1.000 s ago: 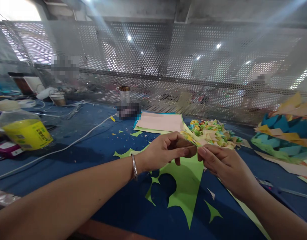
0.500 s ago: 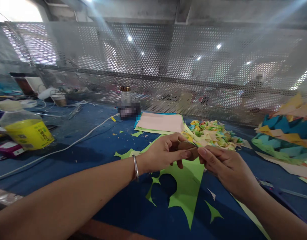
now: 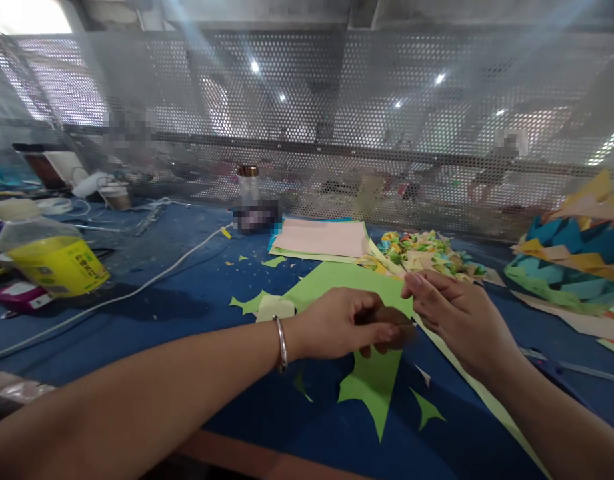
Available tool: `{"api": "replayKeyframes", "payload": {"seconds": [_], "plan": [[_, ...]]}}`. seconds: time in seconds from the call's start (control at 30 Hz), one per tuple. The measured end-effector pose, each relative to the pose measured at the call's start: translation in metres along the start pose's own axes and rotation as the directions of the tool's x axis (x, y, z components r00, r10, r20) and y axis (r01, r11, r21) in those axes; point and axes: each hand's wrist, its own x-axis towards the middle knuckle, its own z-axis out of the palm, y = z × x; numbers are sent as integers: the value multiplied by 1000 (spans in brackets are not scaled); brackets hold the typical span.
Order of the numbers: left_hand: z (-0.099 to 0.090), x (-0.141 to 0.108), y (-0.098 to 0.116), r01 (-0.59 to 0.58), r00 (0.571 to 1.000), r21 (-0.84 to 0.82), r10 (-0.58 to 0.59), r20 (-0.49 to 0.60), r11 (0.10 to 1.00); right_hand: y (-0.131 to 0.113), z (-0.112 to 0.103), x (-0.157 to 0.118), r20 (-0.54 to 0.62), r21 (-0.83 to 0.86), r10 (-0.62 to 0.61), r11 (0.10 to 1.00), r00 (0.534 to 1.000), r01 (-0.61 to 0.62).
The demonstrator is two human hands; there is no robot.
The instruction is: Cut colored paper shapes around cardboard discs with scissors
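My left hand (image 3: pixel 349 323), with a silver bangle at the wrist, is closed over a cut green paper sheet (image 3: pixel 374 393); a thin, blurred brownish piece shows at its fingers. My right hand (image 3: pixel 451 310) is pinched just to the right and a little higher, near a small dark tip too small to make out. The two hands are apart. Under them the green sheet has a jagged, cut-out edge. A small pale yellow paper (image 3: pixel 275 308) lies left of my left hand. Green scraps (image 3: pixel 427 409) are scattered on the blue table.
Behind are stacked pink sheets (image 3: pixel 321 238) and a pile of folded paper pieces (image 3: pixel 421 252). Layered paper work (image 3: pixel 567 267) stands at the right, near scissors (image 3: pixel 541 360). A yellow-labelled bottle (image 3: pixel 51 257) and white cable (image 3: pixel 171 272) are at the left, a jar (image 3: pixel 248 187) behind.
My left hand has moved down and slightly right, away from my right hand, which has risen slightly. The hands were together at a small piece before. The small pale yellow paper is now more exposed.
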Motion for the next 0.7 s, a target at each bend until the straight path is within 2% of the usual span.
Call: {"api": "replayKeyframes", "payload": {"seconds": [0.1, 0.2, 0.37, 0.47, 0.53, 0.6, 0.63, 0.67, 0.7], "plan": [[7, -1, 1, -24, 1000, 303, 18, 21, 953, -2, 0, 0, 9, -35, -15, 999, 1000, 15], [9, -1, 1, -53, 998, 459, 36, 46, 887, -5, 0, 0, 37, -80, -35, 996, 999, 38], [4, -1, -2, -68, 998, 575, 54, 41, 815, -10, -2, 0, 98, -215, -77, 972, 992, 96], [-7, -3, 4, -46, 996, 508, 76, -37, 860, -10, -3, 2, 147, -312, -101, 939, 984, 143], [-20, -3, 9, 11, 992, 496, 52, -114, 868, -9, -3, 3, 173, -339, -101, 928, 980, 156], [-38, -2, 9, 103, 970, 624, 59, -234, 774, -8, -2, 4, 211, -370, -76, 917, 975, 152], [-48, -2, 7, 178, 952, 704, 61, -300, 688, -7, -2, 4, 237, -393, -52, 908, 970, 145], [-57, -1, 4, 245, 940, 764, 45, -337, 597, -6, -1, 4, 267, -428, -23, 893, 964, 140], [-67, 0, 1, 286, 930, 776, 33, -367, 562, -6, -1, 4, 298, -469, 7, 872, 955, 139]]}}
